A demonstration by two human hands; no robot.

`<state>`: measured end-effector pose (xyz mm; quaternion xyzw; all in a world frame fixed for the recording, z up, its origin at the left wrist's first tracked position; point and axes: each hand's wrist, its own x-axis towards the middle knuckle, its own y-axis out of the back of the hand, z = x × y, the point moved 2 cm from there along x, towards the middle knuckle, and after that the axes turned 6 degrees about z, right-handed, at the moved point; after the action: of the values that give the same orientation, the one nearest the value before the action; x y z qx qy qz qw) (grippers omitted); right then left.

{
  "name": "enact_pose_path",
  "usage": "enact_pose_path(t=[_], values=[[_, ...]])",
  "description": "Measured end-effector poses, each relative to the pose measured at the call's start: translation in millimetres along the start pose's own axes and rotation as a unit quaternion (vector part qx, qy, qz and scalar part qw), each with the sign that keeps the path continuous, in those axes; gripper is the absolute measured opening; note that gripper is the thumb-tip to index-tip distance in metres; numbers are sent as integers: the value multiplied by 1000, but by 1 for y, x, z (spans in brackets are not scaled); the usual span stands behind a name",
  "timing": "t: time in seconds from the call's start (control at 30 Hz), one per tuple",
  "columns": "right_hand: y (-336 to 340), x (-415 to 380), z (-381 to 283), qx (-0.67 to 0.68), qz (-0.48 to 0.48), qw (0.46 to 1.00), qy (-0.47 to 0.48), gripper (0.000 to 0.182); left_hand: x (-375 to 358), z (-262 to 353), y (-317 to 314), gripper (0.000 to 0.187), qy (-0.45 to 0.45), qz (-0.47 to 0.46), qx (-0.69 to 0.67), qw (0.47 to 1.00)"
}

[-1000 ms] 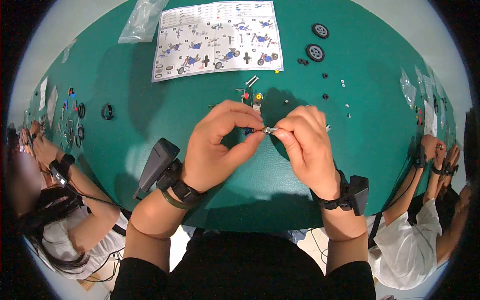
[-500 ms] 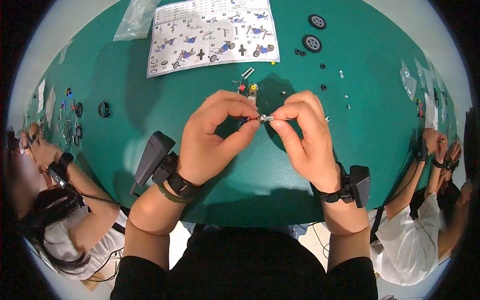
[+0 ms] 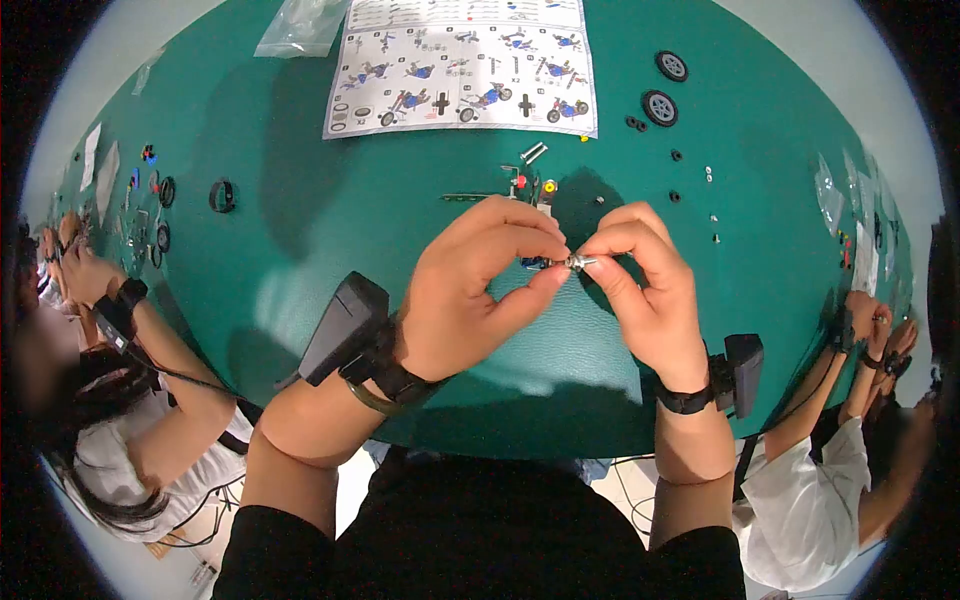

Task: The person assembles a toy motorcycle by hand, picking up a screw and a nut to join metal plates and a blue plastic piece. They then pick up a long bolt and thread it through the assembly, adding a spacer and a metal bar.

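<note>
Over the near middle of the green table, my left hand (image 3: 480, 270) is closed in a pinch on a small model part with a dark blue end (image 3: 533, 263). Meeting it there, the fingertips of my right hand (image 3: 650, 285) are pinched on a small silver metal piece (image 3: 578, 262), which looks like a bolt or fitting. The fingers hide much of both parts. Just beyond my left hand lie a metal strip with a yellow piece (image 3: 549, 188), a red piece (image 3: 519, 181), and two silver pins (image 3: 534, 153).
A printed instruction sheet (image 3: 460, 75) lies at the back beside a plastic bag (image 3: 300, 27). Two wheels (image 3: 661, 108) and small black rings (image 3: 675, 196) are at right. A black ring (image 3: 222, 196) is at left. Other people's hands (image 3: 90, 275) work at both sides.
The view has shifted, so the table's things appear farther right. My hands stay together, with the right fingertips closer to the left ones around the silver piece. A thin green strip now shows beyond my left hand.
</note>
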<state>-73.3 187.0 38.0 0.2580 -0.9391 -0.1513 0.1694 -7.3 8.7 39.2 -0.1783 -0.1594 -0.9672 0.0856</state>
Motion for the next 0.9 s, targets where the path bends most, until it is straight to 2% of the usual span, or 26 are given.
enact_pose_path(t=[0.5,0.9], values=[[7,3,4,32,-14,998,-43,6,-3,-3,-6,25,-11,14,-27,999],[7,1,0,4,-1,1000,-24,11,-4,-4,-8,24,-5,29,-30,999]])
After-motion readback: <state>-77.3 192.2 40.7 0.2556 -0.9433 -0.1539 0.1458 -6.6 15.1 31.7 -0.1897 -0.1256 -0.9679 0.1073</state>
